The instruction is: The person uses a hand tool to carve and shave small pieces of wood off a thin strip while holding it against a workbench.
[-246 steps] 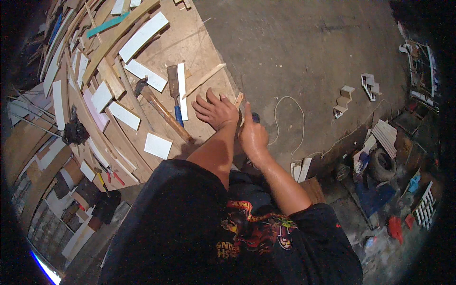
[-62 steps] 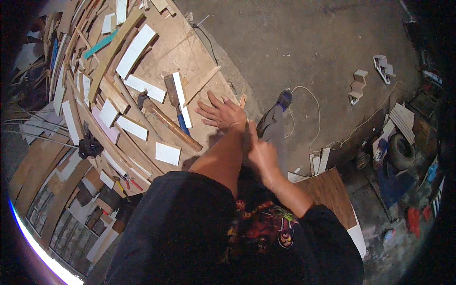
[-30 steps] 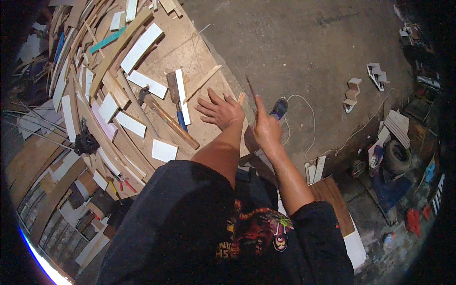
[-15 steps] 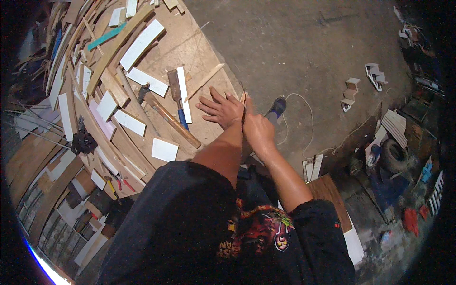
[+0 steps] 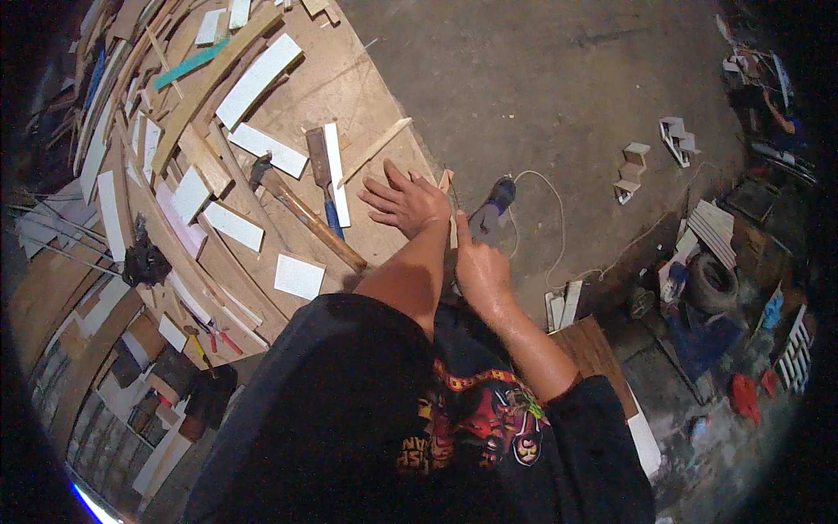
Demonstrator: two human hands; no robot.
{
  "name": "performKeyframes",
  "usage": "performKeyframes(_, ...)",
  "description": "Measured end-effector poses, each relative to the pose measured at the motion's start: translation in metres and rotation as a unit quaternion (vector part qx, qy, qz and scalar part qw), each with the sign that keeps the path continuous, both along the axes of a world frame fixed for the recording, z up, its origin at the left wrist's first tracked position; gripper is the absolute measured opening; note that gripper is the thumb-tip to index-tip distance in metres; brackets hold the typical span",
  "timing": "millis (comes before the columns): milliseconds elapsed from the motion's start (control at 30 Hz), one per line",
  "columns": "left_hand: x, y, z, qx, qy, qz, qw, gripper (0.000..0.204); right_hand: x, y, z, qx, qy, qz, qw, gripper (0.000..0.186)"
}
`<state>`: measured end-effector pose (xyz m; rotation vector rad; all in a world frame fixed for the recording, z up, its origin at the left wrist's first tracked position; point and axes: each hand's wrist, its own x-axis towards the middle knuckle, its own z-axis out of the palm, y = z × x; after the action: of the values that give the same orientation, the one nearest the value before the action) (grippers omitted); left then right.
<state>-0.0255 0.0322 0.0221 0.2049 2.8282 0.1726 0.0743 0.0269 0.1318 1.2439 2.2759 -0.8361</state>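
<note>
My left hand (image 5: 406, 203) lies with fingers spread at the right edge of the wooden worktable (image 5: 349, 92), pressing down there. Just past its wrist, a small wood piece (image 5: 446, 181) juts over the edge. My right hand (image 5: 483, 271) is closed, index finger stretched forward, around what looks like a handsaw (image 5: 454, 229); its thin blade shows nearly edge-on and its handle is hidden in my fist. Left of my left hand lie a chisel (image 5: 332, 210) with a blue handle, a white strip (image 5: 337, 175) and a hammer (image 5: 305, 214) with a wooden handle.
White-faced offcuts (image 5: 259, 80) and long curved wood strips (image 5: 196, 109) crowd the table's left side. A foot in a dark shoe (image 5: 502, 194) stands by a pale cord (image 5: 561, 218) on the floor. Zigzag wood pieces (image 5: 630, 173) and a tyre (image 5: 711, 284) lie to the right.
My right hand has drawn back toward my body with the saw, away from the table edge. My left hand stays pressed in about the same place.
</note>
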Motion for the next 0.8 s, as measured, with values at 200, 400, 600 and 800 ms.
performKeyframes(200, 0.006, 0.001, -0.007, 0.022, -0.013, 0.003, 1.0, 0.061, -0.015, 0.027, -0.039, 0.024, 0.026, -0.004, 0.999, 0.069)
performKeyframes(400, 0.002, -0.001, -0.005, 0.007, -0.006, -0.003, 1.0, 0.064, 0.022, 0.016, -0.025, -0.02, 0.054, -0.006, 0.998, 0.064)
performKeyframes(600, 0.004, 0.002, -0.001, 0.013, -0.012, -0.014, 1.0, 0.065, -0.007, 0.017, -0.018, -0.009, -0.027, -0.013, 1.0, 0.069)
performKeyframes(800, 0.006, -0.001, -0.013, 0.009, 0.001, -0.013, 1.0, 0.066, -0.019, 0.017, -0.016, 0.004, -0.025, -0.017, 1.0, 0.066)
